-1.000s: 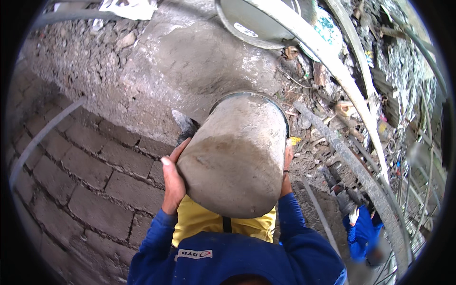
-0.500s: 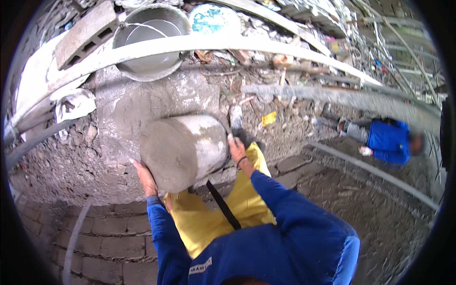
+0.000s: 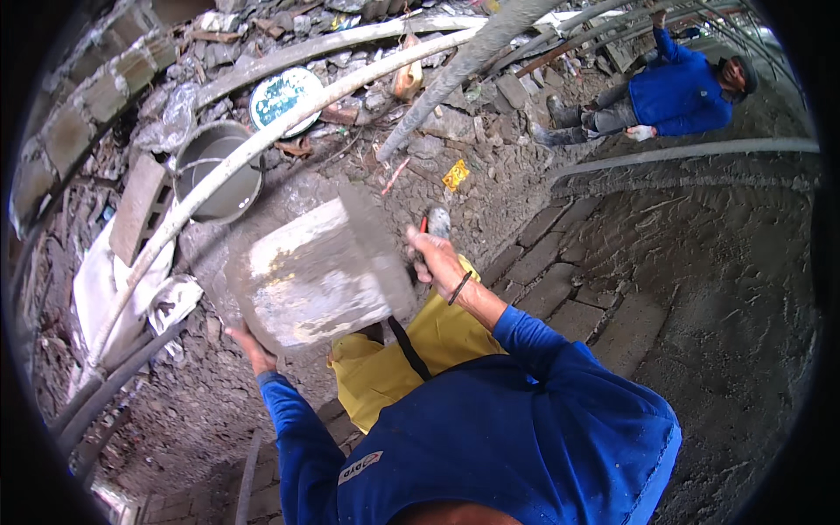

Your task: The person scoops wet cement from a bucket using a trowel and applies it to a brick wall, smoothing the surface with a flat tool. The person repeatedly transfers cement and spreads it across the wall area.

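Observation:
A mortar-smeared bucket (image 3: 311, 267) lies tilted on its side before my knees, its pale, mottled wall facing up. Its right end is smeared by motion, and the mouth is turned out of sight. My left hand (image 3: 254, 348) cups its lower left edge, thumb sticking out and the other fingers partly hidden beneath. At the right end my right hand (image 3: 437, 267) has its fingers curled against the bucket's edge. Just beyond that hand shows a small grey-and-red object (image 3: 437, 221) that I cannot make out. Wet mortar (image 3: 229, 276) coats the ground left of the bucket.
A second bucket (image 3: 219, 197) with grey liquid stands far left, by a hollow block (image 3: 140, 210) and white sacking (image 3: 101, 280). A pale pole (image 3: 254, 144) crosses above it. A round speckled lid (image 3: 285, 101) lies on rubble. Another person (image 3: 674, 92) is at far right.
The bucket has rolled so its mortar-filled mouth no longer shows and its side faces up. Both hands have stayed at its ends. My view has turned, bringing the other person higher.

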`<state>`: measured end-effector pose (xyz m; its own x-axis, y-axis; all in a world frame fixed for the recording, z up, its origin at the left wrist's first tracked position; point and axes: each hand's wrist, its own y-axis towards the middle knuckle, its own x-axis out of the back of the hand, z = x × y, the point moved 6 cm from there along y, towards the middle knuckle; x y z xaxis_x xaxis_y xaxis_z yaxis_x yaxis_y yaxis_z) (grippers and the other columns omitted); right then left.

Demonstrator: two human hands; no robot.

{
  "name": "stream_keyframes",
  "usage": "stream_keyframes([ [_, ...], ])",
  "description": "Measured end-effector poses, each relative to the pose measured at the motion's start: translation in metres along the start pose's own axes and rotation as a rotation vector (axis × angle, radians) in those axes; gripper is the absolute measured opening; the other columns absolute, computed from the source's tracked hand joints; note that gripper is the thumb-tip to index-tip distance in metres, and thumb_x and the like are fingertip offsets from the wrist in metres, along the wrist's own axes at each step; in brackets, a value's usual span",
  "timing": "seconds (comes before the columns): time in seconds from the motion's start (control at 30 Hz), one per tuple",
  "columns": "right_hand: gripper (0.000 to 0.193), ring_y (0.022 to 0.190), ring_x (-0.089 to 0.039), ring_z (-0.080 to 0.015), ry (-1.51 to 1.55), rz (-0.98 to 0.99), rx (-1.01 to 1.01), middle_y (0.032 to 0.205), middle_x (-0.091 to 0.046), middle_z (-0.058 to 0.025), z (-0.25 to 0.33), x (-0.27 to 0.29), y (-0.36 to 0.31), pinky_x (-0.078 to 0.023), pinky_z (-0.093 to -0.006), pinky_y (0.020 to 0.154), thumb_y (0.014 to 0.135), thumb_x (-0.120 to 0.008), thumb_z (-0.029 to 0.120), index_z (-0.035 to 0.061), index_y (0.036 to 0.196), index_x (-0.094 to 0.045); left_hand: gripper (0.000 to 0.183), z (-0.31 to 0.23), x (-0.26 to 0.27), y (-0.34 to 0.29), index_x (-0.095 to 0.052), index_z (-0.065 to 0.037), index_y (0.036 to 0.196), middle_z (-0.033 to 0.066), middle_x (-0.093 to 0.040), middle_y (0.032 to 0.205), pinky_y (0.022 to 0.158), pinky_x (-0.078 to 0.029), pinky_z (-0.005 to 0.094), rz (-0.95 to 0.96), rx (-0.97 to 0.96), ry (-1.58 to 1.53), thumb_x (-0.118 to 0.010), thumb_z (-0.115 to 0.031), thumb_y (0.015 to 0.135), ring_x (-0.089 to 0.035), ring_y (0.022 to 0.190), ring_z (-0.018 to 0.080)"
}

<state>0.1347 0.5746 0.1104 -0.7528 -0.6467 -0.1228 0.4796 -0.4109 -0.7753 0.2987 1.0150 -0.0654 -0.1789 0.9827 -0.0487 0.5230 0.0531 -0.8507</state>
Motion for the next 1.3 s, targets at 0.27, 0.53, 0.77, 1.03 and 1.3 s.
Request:
stream_keyframes([
  [0.27, 0.038, 0.051, -0.039, -0.0052, 0.036, -0.04, 0.001, 0.059, -0.04, 0.007, -0.044, 0.023, 0.062, -0.029, -0.0257, 0.043, 0.09, -0.072, 0.038, 0.0141, 0.069, -0.051, 0.091, -0.051, -0.071, -0.059, -0.026, -0.008, 0.154, 0.0139, -0.041, 0.154, 0.113, -0.027, 0.05, -0.17, -0.382, 0.266, -0.031, -0.075, 0.093, -0.042, 0.138, 0.0327],
  [0.53, 0.051, 0.061, -0.041, -0.0112, -0.278, -0.673, 0.41, 0.058, -0.049, -0.0006, 0.072, 0.34, 0.142, -0.041, -0.0372, 0.057, 0.084, -0.073, 0.046, 0.0043, 0.06, -0.055, 0.099, -0.053, -0.535, -0.26, -0.015, -0.005, 0.157, 0.017, -0.021, 0.16, 0.115, -0.029, 0.0458, 0.629, -1.161, 0.376, -0.079, -0.023, 0.083, -0.032, 0.145, 0.0358],
  [0.77, 0.034, 0.06, -0.049, -0.0093, -0.332, -1.029, 0.563, 0.062, -0.058, -0.0013, 0.257, 0.586, 0.061, -0.045, -0.034, 0.057, 0.085, -0.072, 0.029, 0.0057, 0.062, -0.06, 0.063, -0.076, -0.715, -0.244, -0.046, 0.006, 0.132, 0.0223, -0.056, 0.125, 0.101, -0.046, 0.0393, 0.555, -1.184, -0.164, -0.081, -0.007, 0.081, -0.057, 0.113, 0.0277],
  [1.03, 0.015, 0.062, -0.045, -0.0062, 0.396, -0.664, 0.709, 0.091, -0.06, 0.0034, 0.385, 0.643, 0.052, -0.035, -0.021, 0.051, 0.097, -0.059, 0.014, 0.0108, 0.11, -0.067, 0.053, -0.086, -0.716, -0.266, -0.041, 0.005, 0.126, 0.0183, -0.066, 0.099, 0.071, -0.063, 0.0373, 0.269, -1.581, 0.073, -0.074, 0.001, 0.084, -0.069, 0.075, 0.0242],
  [1.3, 0.031, 0.086, -0.071, -0.0336, -1.06, -1.381, 1.332, 0.098, -0.072, -0.0208, 0.42, 0.574, 0.126, -0.053, -0.0423, 0.084, 0.081, -0.069, 0.011, -0.0126, 0.101, -0.065, 0.048, -0.079, -0.703, -0.251, -0.061, 0.005, 0.102, 0.0228, -0.066, 0.093, 0.07, -0.063, 0.0434, 0.096, -1.72, 0.351, -0.05, -0.041, 0.097, -0.069, 0.075, 0.0337],
])
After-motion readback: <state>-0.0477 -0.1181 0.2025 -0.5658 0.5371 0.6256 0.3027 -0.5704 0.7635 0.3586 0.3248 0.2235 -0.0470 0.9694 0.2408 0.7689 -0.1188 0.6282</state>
